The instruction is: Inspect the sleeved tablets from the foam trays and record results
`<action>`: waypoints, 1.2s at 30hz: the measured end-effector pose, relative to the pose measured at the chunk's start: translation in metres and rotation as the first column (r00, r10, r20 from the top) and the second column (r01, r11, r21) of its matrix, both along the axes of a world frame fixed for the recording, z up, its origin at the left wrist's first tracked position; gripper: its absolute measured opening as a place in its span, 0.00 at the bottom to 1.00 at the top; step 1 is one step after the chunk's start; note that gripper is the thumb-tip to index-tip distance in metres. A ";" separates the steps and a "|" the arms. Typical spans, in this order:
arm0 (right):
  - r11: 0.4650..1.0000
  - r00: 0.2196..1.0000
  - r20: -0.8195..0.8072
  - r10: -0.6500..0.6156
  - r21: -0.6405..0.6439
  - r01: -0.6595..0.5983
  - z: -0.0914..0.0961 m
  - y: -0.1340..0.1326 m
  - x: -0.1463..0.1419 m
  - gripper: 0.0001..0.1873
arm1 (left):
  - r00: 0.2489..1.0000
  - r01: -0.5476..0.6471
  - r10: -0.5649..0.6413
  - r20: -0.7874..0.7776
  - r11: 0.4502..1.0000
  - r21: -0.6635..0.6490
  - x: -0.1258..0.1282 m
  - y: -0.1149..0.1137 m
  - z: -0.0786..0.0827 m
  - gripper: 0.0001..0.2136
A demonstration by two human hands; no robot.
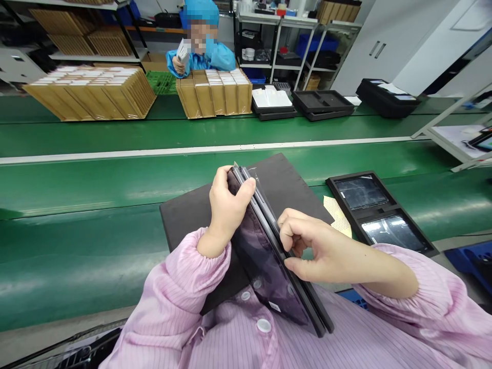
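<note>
The tablet (265, 266) stood on edge at 6 o'clock. Its lower end leaned on the person's chest and its top tipped out over the pad (192, 215) on the green surface (77, 246). The left hand (226, 205) clenched the top corner, fingers (244, 187) wrapped over the edge. The right hand (323, 251) pinched the long right edge midway down, though whether it held frame or film (249, 171) could not be told. The tablet looked stiff, flat and fairly weighty, with a dark glass face that would be fragile and slick under loose wrap. It was likely best held by the frame edges with both hands, keeping clear of the glass. A tray (331, 185) of two more screens lay at 3 o'clock, and another person (200, 51) worked behind boxes (215, 92) at 12 o'clock.
</note>
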State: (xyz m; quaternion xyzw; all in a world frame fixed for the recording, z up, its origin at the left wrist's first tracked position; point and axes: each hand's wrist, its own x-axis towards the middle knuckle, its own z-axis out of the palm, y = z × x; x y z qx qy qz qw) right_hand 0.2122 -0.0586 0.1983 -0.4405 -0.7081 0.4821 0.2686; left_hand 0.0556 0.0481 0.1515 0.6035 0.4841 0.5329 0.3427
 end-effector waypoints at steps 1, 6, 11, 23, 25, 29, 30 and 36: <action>1.000 1.000 0.002 0.003 0.005 -0.003 0.000 0.000 0.000 0.12 | 1.000 0.001 -0.001 0.000 1.000 -0.001 0.000 0.000 0.000 0.13; 0.999 1.000 0.013 0.022 0.031 -0.023 -0.001 0.001 0.000 0.12 | 1.000 0.002 -0.002 0.002 1.000 -0.011 0.000 0.000 0.000 0.13; 0.998 0.999 0.010 0.035 0.060 -0.036 -0.003 0.001 0.002 0.12 | 1.000 -0.003 0.003 -0.010 1.000 -0.004 0.000 0.000 -0.001 0.13; 0.994 0.999 0.015 -0.033 0.101 0.031 -0.004 -0.001 -0.001 0.12 | 1.000 -0.006 0.006 -0.010 1.000 -0.003 0.001 0.001 -0.003 0.14; 0.994 0.999 0.010 -0.035 0.100 0.033 -0.005 -0.002 0.000 0.12 | 1.000 -0.009 0.009 -0.009 1.000 -0.008 0.001 0.001 -0.004 0.14; 0.998 1.000 0.023 0.004 0.067 -0.006 -0.006 -0.005 0.002 0.13 | 1.000 -0.007 0.007 -0.014 1.000 -0.022 0.001 0.002 -0.004 0.14; 0.998 1.000 0.027 0.003 0.063 -0.004 -0.006 -0.006 0.002 0.13 | 1.000 -0.007 0.007 -0.017 1.000 -0.022 0.001 0.003 -0.004 0.14; 0.988 0.996 -0.003 -0.088 0.126 0.087 -0.008 -0.004 0.000 0.12 | 0.999 -0.026 0.025 -0.022 0.999 -0.035 0.002 0.004 -0.005 0.14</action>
